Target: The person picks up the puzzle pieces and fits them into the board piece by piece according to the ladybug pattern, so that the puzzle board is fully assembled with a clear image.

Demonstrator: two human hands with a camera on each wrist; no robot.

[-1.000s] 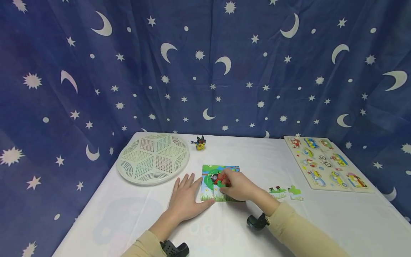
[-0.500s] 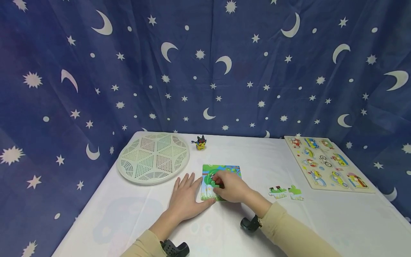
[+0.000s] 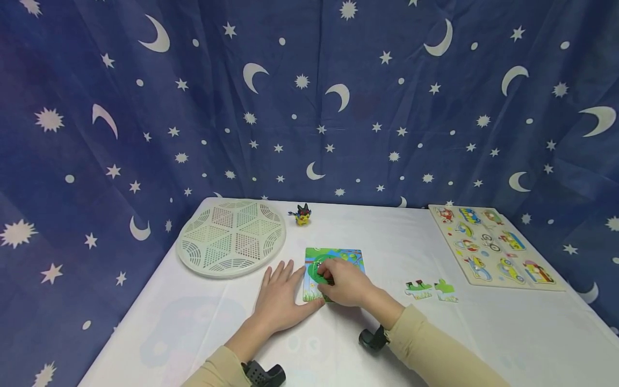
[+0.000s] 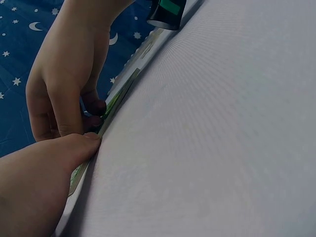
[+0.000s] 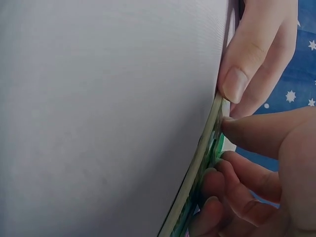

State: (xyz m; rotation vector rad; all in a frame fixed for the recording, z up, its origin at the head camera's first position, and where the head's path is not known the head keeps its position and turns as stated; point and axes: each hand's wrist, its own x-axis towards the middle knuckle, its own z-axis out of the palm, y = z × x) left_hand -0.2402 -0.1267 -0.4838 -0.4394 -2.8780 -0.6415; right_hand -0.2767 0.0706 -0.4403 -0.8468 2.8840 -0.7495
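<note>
A small square jigsaw puzzle (image 3: 359, 259) with a green and blue garden picture lies on the white table. My left hand (image 3: 278, 303) rests flat beside its left side, fingers spread, and its thumb (image 5: 234, 85) touches the board's near edge. Over the middle of the board, my right hand (image 3: 345, 283) has its thumb and fingers curled and pinches a green puzzle piece (image 5: 219, 146); the hand covers most of that piece. Two loose puzzle pieces, one with dark red and green (image 3: 418, 289) and one mostly green (image 3: 446, 290), lie to the right.
At the left stands a round pale perforated mat (image 3: 232, 239). A small yellow and black toy figure (image 3: 302, 214) is at the back. A wooden peg puzzle board (image 3: 493, 247) with vehicle pictures lies at the right. Behind the table hangs a blue star-and-moon curtain (image 3: 358, 134).
My right hand has shifted a little left over the puzzle and now covers the ladybug picture that showed earlier. The left hand has stayed in place.
</note>
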